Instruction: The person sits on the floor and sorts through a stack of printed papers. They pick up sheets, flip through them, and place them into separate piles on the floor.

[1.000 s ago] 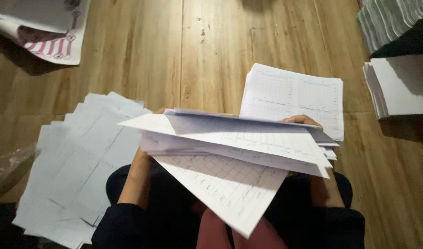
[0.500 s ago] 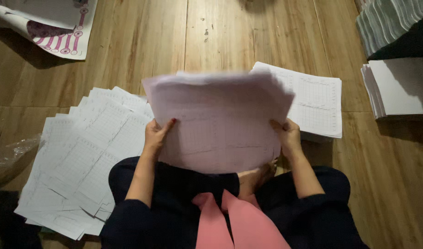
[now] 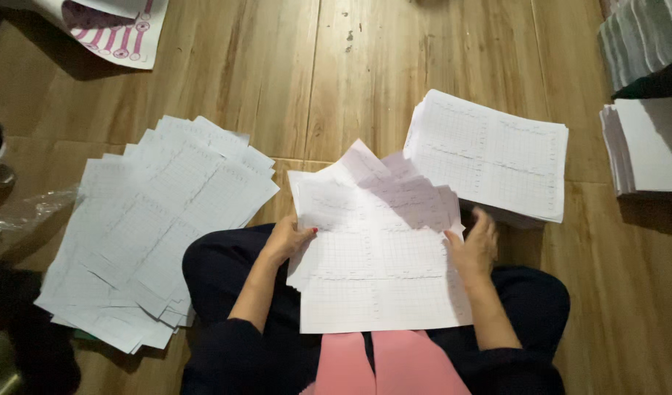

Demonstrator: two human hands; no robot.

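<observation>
hands: 2 (image 3: pixel 288 240) (image 3: pixel 473 245) | held sheaf of sheets (image 3: pixel 376 249): 1 | paper piles on floor: 4 (image 3: pixel 157 227) (image 3: pixel 490 153) (image 3: pixel 647 146) (image 3: pixel 640 40) | pink-printed sheet (image 3: pixel 109 29): 1

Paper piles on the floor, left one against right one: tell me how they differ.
The left pile is fanned out loosely, sheets slipping at different angles; the right pile is a squared, thick stack. The left pile covers more floor and lies flatter; the right one stands taller. The right hand is beside the right pile; neither hand touches the left. Both hold white gridded sheets.
</observation>
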